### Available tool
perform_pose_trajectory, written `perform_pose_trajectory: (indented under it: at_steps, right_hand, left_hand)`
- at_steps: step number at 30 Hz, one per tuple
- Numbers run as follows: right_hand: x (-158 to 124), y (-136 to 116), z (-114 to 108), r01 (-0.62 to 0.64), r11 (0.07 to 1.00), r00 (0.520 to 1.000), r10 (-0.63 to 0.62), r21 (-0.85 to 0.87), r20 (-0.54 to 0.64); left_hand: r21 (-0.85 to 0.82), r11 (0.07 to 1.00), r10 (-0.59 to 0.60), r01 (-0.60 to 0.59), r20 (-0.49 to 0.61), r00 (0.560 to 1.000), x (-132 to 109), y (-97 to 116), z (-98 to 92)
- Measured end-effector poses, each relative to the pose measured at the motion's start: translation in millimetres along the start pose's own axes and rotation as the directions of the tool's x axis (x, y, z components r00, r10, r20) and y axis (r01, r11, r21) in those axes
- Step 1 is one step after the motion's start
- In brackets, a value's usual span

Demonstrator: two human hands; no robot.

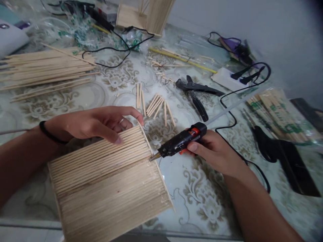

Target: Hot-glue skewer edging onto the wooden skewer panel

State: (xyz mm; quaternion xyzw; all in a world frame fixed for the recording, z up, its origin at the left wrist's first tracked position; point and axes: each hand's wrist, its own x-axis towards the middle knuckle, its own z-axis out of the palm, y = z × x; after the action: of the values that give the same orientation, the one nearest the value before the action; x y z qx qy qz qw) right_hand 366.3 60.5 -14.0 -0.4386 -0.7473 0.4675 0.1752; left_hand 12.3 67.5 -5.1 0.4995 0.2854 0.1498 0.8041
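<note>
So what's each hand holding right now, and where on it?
Right hand grips the glue gun by its handle, nozzle at the stick panel's edge. Left hand presses on the panel's top edge.

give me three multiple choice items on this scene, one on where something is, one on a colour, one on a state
1. Where do the black pliers lie?
A. on the table beyond the right hand
B. on top of the stick panel
C. in the left hand

2. What colour is the band on the left wrist?
A. white
B. black
C. yellow

3. What is the state of the right hand?
A. open and flat on the table
B. closed in a grip on the glue gun
C. holding a loose stick

Answers:
1. A, the pliers rest on the patterned table, apart from both hands.
2. B, the wristband is black.
3. B, the right hand's fingers wrap the glue gun, whose nozzle meets the edge of the stick panel on which the left hand rests.
</note>
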Motion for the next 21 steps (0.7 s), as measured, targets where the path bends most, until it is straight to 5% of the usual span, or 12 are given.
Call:
perform_pose_trajectory:
  at_steps: [21]
  right_hand:
    - [4,-6,13,-0.063,0.991,0.991,0.076,0.117,-0.107]
  left_hand:
    - [0.024,1.000,0.007,-0.008,0.011,1.000,1,0,1.7]
